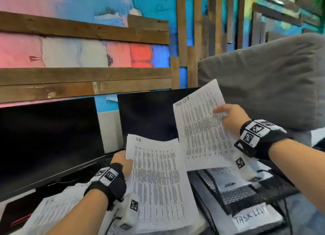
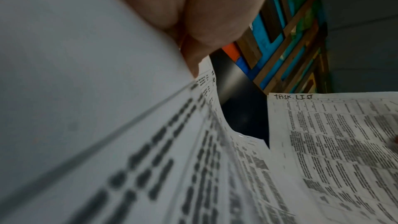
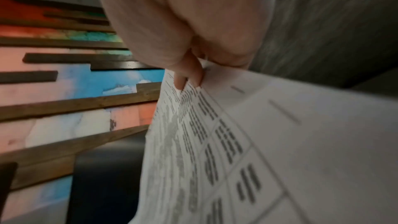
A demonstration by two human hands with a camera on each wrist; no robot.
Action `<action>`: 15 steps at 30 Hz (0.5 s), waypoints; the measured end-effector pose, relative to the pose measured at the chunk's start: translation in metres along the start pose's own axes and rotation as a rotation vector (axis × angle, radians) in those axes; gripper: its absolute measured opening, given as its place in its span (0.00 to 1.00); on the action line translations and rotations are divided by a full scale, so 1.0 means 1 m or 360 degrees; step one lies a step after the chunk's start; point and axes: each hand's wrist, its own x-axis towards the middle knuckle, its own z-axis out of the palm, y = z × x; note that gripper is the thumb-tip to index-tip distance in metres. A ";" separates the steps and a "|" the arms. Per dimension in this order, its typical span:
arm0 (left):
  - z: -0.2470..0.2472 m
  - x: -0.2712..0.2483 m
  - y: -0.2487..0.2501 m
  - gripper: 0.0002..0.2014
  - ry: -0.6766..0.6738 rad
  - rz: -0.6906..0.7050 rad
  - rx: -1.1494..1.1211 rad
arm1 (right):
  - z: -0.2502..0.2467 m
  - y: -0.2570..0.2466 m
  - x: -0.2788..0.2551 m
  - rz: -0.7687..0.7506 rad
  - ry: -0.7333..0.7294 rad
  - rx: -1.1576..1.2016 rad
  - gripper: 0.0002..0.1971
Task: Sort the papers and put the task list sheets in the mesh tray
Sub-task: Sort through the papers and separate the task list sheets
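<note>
My right hand (image 1: 228, 117) pinches the right edge of a printed sheet headed "TASK LIST" (image 1: 202, 125), lifted above the black mesh tray (image 1: 260, 190) at the lower right. The right wrist view shows my thumb (image 3: 187, 72) on that sheet (image 3: 237, 151). The tray carries a "TASK LIST" label (image 1: 251, 216) on its front and holds paper inside. My left hand (image 1: 121, 162) grips the left edge of a stack of printed sheets (image 1: 158, 182) whose top page is headed "H.R.". From the left wrist view, that stack (image 2: 150, 159) lies close up with the task list sheet (image 2: 333, 142) beyond.
Two dark monitors (image 1: 47, 138) stand behind the papers, against a wall of painted panels and wooden slats. A grey cushion (image 1: 263, 80) fills the right. Another sheet marked "H.R." (image 1: 56, 210) lies at the lower left, near a dark laptop (image 1: 19, 215) with a red edge.
</note>
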 end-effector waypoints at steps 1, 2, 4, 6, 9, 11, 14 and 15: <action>0.007 -0.002 -0.001 0.07 -0.0065 0.0022 0.0034 | -0.006 0.007 -0.001 0.0029 0.0032 -0.0062 0.24; 0.013 -0.005 0.000 0.09 -0.0108 0.0035 0.0064 | -0.010 0.013 -0.004 0.0073 0.0069 -0.0098 0.26; 0.023 -0.011 0.002 0.11 -0.0171 0.0023 0.0107 | -0.017 0.026 -0.010 0.0172 0.0152 -0.0109 0.28; 0.032 -0.017 0.005 0.10 -0.0253 -0.0005 0.0148 | -0.019 0.036 -0.018 0.0257 0.0217 -0.0073 0.27; 0.045 -0.029 0.014 0.12 -0.0395 0.0018 0.0353 | -0.019 0.048 -0.029 0.0341 0.0292 0.0035 0.25; 0.052 -0.036 0.019 0.15 -0.0436 0.0043 0.0507 | -0.018 0.053 -0.031 0.0370 0.0318 0.0073 0.26; 0.051 -0.039 0.019 0.17 -0.0412 0.0034 0.0616 | -0.022 0.055 -0.031 0.0420 0.0391 0.0138 0.27; 0.049 -0.036 0.017 0.17 -0.0385 0.0009 0.0613 | -0.024 0.055 -0.030 0.0435 0.0419 0.0157 0.27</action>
